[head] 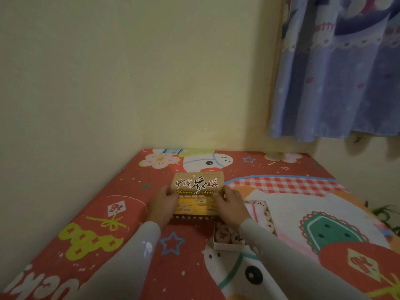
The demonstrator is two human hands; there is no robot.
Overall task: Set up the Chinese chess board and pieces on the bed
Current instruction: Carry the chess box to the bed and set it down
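Observation:
A tan and yellow box lid (pixel 198 187) printed "Chinese chess" lies on the bed (pixel 86 213) in front of me. My left hand (pixel 163 204) grips its left edge and my right hand (pixel 230 205) grips its right edge. Just to the right, partly hidden under my right forearm, sits the white inner tray (pixel 227 246) holding several round wooden chess pieces (pixel 221 234), with more pieces (pixel 268 219) along its far side. No board is visible.
The bed has a red cartoon-print sheet and stands in a corner, with a cream wall (pixel 108 83) at the left and back. A blue patterned curtain (pixel 335 83) hangs at the upper right. Green plant leaves (pixel 385 213) show past the bed's right edge.

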